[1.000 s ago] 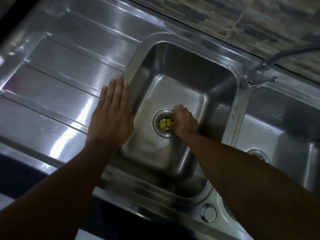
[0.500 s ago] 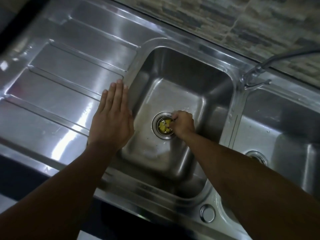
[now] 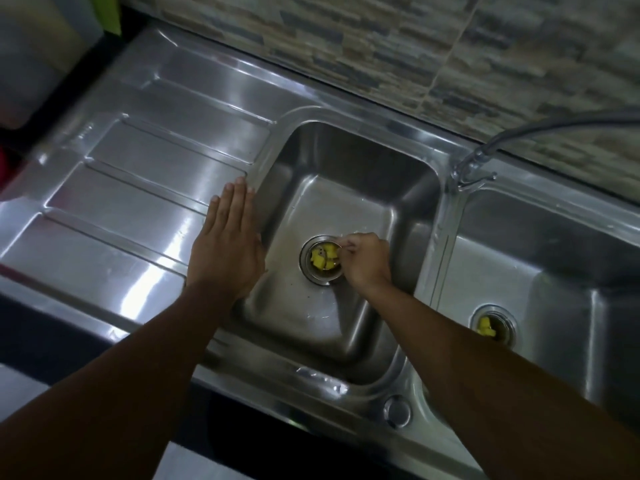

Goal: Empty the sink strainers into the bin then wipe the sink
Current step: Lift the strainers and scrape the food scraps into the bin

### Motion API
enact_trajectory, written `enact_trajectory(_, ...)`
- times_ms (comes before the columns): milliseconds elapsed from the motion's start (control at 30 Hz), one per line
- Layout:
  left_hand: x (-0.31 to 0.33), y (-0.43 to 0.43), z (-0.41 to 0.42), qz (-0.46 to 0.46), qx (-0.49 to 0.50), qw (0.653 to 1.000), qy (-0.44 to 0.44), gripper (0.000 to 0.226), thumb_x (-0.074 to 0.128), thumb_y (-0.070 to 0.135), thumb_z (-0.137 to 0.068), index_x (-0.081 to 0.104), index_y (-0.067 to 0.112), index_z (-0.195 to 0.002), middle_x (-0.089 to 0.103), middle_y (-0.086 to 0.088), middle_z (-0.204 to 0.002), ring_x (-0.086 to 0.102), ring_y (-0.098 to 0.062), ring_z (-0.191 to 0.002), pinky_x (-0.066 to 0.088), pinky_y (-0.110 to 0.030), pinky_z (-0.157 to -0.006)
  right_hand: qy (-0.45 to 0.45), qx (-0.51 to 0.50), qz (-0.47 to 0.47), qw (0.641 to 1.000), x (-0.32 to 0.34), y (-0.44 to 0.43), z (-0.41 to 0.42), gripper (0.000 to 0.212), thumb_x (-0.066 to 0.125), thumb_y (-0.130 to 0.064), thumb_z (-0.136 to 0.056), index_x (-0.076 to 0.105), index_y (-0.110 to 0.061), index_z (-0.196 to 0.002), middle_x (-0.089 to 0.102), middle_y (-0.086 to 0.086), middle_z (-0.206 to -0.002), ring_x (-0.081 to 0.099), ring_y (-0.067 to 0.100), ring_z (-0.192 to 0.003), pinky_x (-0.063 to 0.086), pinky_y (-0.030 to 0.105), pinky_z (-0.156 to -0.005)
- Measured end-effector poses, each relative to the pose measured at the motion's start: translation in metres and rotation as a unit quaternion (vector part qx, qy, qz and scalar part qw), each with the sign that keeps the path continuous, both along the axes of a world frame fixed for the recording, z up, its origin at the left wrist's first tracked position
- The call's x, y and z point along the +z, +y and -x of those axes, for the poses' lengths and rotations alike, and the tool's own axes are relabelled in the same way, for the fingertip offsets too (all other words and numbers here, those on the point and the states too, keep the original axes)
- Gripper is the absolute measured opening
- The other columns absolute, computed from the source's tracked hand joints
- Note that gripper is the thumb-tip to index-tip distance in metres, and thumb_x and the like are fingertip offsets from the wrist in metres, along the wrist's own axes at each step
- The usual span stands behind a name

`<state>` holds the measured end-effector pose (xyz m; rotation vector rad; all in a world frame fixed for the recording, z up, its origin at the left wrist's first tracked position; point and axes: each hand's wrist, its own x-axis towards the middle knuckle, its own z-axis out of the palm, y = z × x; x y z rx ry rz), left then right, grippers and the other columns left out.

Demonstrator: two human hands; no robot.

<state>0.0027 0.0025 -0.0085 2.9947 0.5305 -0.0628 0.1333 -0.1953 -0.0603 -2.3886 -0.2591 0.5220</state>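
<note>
A steel double sink fills the view. In the left basin (image 3: 349, 327) a round strainer (image 3: 308, 268) sits in the drain with yellow food scraps (image 3: 320, 259) in it. My right hand (image 3: 363, 263) is down in that basin, fingers curled, pinching the strainer's thin wire handle at its right rim. My left hand (image 3: 227, 247) lies flat with straight fingers on the draining board (image 3: 138, 188), at the basin's left edge. The right basin (image 3: 554, 258) has a second strainer (image 3: 498, 327) with yellow scraps (image 3: 485, 327).
A tap (image 3: 474, 168) with a grey hose stands at the back between the basins. A tiled wall (image 3: 381, 46) runs behind. A round plug hole cover (image 3: 397, 411) sits on the front rim. A pale container (image 3: 38, 57) stands at the far left.
The view has shifted so the right basin's strainer shows. My right hand stays at the left strainer and now pinches its wire handle. The left hand has not moved on the draining board.
</note>
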Motion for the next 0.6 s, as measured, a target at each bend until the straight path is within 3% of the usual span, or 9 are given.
enact_trajectory(133, 0.019, -0.008, -0.005, 0.039, 0.023, 0.998, 0.041, 0.073, 0.035, 0.034, -0.103, -0.002, 0.006, -0.160, -0.009, -0.014, -0.168, -0.010, -0.027, -0.156, -0.002, -0.042, -0.127, -0.004, -0.055, -0.086, 0.995, 0.036, -0.016, 0.004, 0.014, 0.075, -0.010, -0.086, 0.079, -0.010, -0.099, 0.078, 0.004, -0.095, 0.072, 0.010, -0.082, 0.057, 0.013, -0.074)
enact_trajectory(167, 0.024, -0.014, -0.006, 0.049, 0.027, 0.997, 0.052, 0.074, 0.037, 0.032, -0.103, -0.002, 0.004, -0.159, -0.008, -0.016, -0.168, -0.009, -0.028, -0.156, -0.002, -0.042, -0.127, 0.016, -0.081, -0.109, 0.991, 0.045, -0.022, 0.004, 0.014, 0.076, -0.009, -0.085, 0.079, -0.010, -0.099, 0.078, 0.005, -0.094, 0.073, 0.013, -0.082, 0.059, 0.016, -0.074)
enact_trajectory(267, 0.037, -0.050, -0.005, 0.063, 0.022, 0.995, 0.077, 0.071, 0.036, 0.023, -0.103, -0.002, 0.001, -0.159, -0.007, -0.019, -0.167, -0.007, -0.029, -0.156, -0.002, -0.040, -0.127, 0.064, -0.154, -0.178, 0.970, 0.078, -0.043, 0.003, 0.011, 0.079, -0.006, -0.082, 0.079, -0.009, -0.093, 0.077, 0.006, -0.085, 0.075, 0.021, -0.078, 0.063, 0.042, -0.077)
enact_trajectory(400, 0.048, -0.118, 0.003, 0.117, 0.004, 0.989, 0.091, 0.072, 0.035, 0.019, -0.100, -0.002, 0.000, -0.158, -0.007, -0.017, -0.168, -0.008, -0.028, -0.156, 0.000, -0.042, -0.128, 0.094, -0.210, -0.249, 0.941, 0.120, -0.086, 0.002, 0.016, 0.079, -0.002, -0.082, 0.075, -0.017, -0.078, 0.074, 0.008, -0.079, 0.075, 0.024, -0.072, 0.064, 0.043, -0.072)
enact_trajectory(500, 0.053, -0.163, -0.001, 0.133, -0.034, 0.987, 0.089, 0.070, 0.036, 0.021, -0.101, 0.003, 0.001, -0.159, 0.002, -0.016, -0.168, -0.001, -0.027, -0.157, 0.004, -0.041, -0.128, 0.107, -0.240, -0.270, 0.926, 0.142, -0.124, 0.000, 0.009, 0.077, 0.002, -0.083, 0.075, -0.005, -0.089, 0.074, 0.018, -0.092, 0.075, 0.031, -0.084, 0.064, 0.041, -0.073)
enact_trajectory(600, 0.057, -0.201, -0.011, 0.170, -0.075, 0.979, 0.085, 0.064, 0.032, 0.023, -0.104, 0.006, 0.003, -0.159, 0.005, -0.015, -0.168, 0.001, -0.026, -0.157, 0.005, -0.042, -0.128, 0.100, -0.266, -0.271, 0.920, 0.154, -0.166, 0.000, 0.018, 0.075, 0.004, -0.083, 0.074, 0.004, -0.101, 0.074, 0.022, -0.095, 0.075, 0.032, -0.086, 0.063, 0.041, -0.074)
